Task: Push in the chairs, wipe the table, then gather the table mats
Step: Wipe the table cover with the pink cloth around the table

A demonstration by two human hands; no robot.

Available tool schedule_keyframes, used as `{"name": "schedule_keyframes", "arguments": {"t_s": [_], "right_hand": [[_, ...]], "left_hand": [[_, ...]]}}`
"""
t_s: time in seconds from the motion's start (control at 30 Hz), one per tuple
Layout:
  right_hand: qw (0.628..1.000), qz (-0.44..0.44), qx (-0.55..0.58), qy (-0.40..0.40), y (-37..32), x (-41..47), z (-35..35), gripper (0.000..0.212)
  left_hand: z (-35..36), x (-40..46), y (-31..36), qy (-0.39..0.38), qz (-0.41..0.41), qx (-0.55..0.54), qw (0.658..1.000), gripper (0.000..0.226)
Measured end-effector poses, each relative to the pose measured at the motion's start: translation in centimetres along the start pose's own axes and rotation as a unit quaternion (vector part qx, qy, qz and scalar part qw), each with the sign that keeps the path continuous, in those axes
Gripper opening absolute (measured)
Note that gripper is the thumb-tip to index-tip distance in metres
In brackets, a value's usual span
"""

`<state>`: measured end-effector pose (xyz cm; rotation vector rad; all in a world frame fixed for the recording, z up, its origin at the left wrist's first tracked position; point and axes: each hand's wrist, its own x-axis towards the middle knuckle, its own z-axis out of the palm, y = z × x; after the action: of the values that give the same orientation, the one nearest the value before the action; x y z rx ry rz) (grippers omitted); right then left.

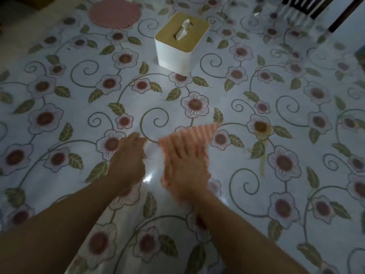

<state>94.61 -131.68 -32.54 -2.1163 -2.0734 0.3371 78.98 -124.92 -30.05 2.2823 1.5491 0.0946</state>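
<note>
A pink-and-white striped cloth (201, 133) lies flat on the flower-patterned table (59, 175) in front of me. My right hand (183, 167) rests palm down on the cloth, fingers spread, blurred by motion. My left hand (128, 161) is just left of the cloth, its fingers curled together near the cloth's left edge; whether it pinches the edge is unclear. A round pink table mat (114, 13) lies at the far left of the table. A yellowish spill (261, 131) with a streak running toward me stains the table right of the cloth.
A white tissue box (180, 42) with a tan lid stands in the middle of the table beyond my hands. A dark chair back (316, 8) shows at the far right corner.
</note>
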Motion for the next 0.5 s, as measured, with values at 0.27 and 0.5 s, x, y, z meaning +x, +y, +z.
{"name": "schedule_keyframes", "arguments": {"t_s": [0.27, 0.5], "right_hand": [[0.995, -0.092, -0.027, -0.038, 0.4, -10.4, 1.7, 0.061], [0.992, -0.084, -0.07, -0.065, -4.0, -15.2, 2.6, 0.071]], "left_hand": [[-0.2, -6.1, 1.4, -0.085, 0.002, 0.057, 0.995, 0.05], [-0.3, -9.1, 1.8, -0.154, 0.059, 0.15, 0.975, 0.051]]}}
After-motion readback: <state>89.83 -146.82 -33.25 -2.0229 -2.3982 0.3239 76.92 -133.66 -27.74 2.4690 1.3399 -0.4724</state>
